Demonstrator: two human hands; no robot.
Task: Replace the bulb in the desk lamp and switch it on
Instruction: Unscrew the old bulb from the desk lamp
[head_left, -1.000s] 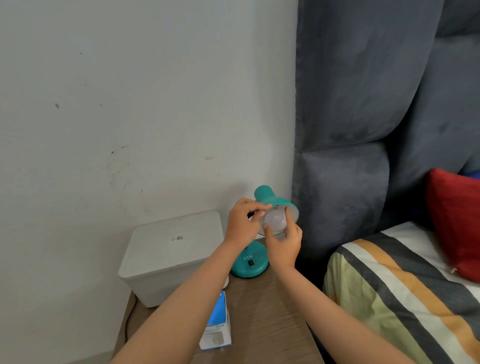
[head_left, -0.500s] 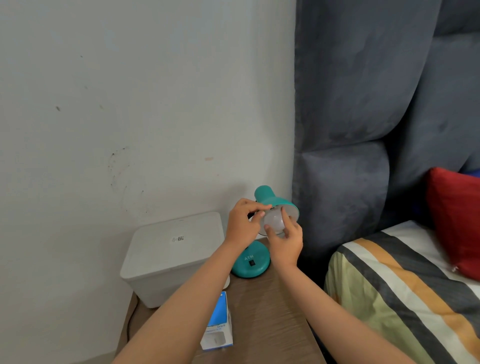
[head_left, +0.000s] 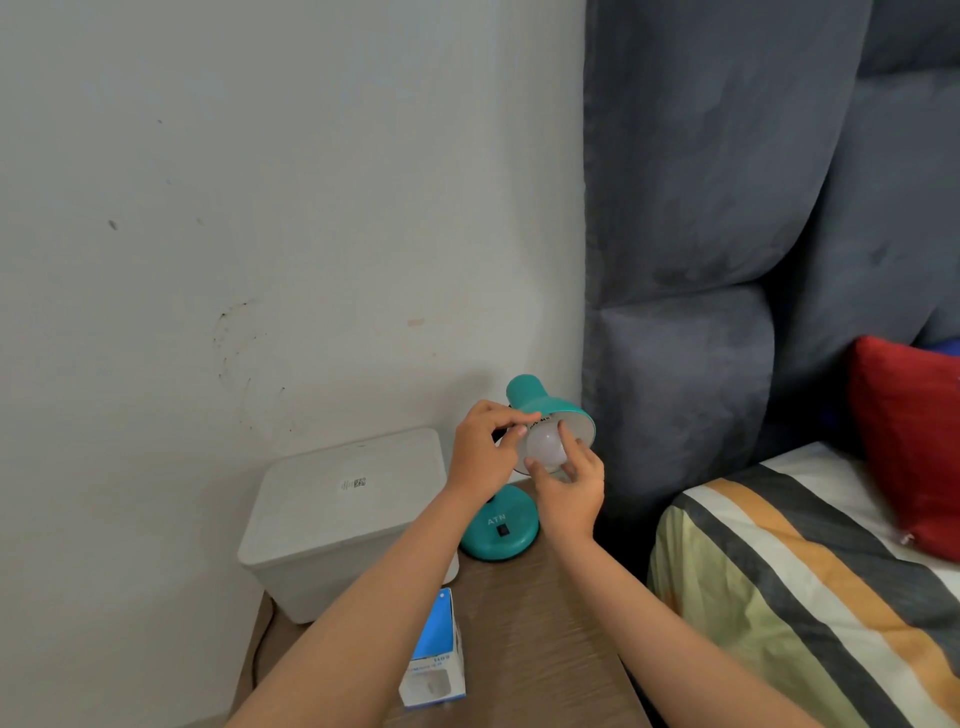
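Right hand grasps a white bulb inside the teal desk lamp's shade; left hand pinches the shade's rim.

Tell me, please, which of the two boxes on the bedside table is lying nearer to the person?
The small blue-and-white bulb box, lying under the left forearm. The larger white lidded box sits farther back against the wall, beside the teal lamp's base.

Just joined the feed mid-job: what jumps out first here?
Both hands meet at the teal desk lamp on the wooden nightstand: the left hand grips the shade's rim while the right hand holds the white bulb in it. A blue bulb box lies nearer.
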